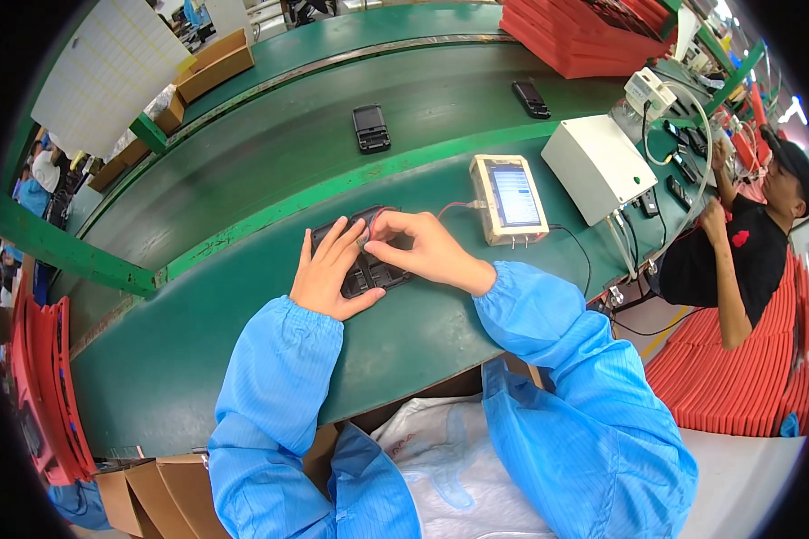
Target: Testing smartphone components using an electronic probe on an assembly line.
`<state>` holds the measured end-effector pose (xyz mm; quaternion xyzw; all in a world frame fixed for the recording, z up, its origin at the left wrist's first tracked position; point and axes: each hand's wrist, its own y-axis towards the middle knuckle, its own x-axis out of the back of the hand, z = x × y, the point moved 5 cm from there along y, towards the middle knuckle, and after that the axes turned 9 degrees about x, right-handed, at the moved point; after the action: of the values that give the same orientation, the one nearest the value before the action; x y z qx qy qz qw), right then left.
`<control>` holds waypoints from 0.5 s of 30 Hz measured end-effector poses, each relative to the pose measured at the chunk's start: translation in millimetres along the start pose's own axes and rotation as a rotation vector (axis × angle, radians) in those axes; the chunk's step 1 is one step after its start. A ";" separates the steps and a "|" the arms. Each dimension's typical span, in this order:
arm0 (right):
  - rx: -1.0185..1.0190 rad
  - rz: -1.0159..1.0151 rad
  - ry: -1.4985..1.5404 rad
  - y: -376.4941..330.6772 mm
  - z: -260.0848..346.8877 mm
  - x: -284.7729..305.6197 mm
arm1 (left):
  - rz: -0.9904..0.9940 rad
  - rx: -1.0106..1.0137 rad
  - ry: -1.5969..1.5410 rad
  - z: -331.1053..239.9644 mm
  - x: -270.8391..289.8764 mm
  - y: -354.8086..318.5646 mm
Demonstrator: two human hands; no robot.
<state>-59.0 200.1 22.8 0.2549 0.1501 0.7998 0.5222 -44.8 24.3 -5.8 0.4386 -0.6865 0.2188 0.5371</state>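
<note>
The left hand (325, 269) lies flat, fingers extended, pressing down on the left part of a black handheld device (366, 254) that rests on the green workbench (404, 341) directly ahead of the person. The right hand (422, 249) is curled over the device's upper right portion, its fingertips (375, 235) pinched at a small spot near the top edge (what exactly they pinch is too small to tell). So neither hand lifts the device: the left pins it flat, the right works on it with bent fingers.

The device lies with its long axis running from lower right to upper left, tilted slightly against the bench edge, and both hands sit on it, the left covering its near-left side, the right reaching in from the right.

A thin red wire (454, 207) runs from near the device's top toward a small cream-framed tester with a lit screen (511, 198), which stands just to the right. Beyond that is a white box (598, 166) with cables. Further back, on the dark conveyor belt (315, 135), two more black devices (370, 128) (531, 97) lie well apart. Red trays (584, 31) are stacked at the far right, and a co-worker in a black shirt (737, 247) sits at the right.
</note>
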 end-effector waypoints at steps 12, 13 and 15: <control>-0.005 0.002 0.010 0.1 0.1 -0.1 | -0.001 -0.002 0.002 0.3 -0.2 -0.1; -0.001 0.000 0.009 0.2 0.4 -0.1 | -0.002 -0.003 0.001 0.3 -0.1 -0.1; 0.003 -0.001 0.007 0.3 0.6 -0.1 | -0.003 -0.003 -0.001 0.4 -0.2 0.0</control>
<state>-58.9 199.9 23.3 0.2528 0.1532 0.8002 0.5218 -45.1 24.1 -6.1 0.4388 -0.6863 0.2168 0.5379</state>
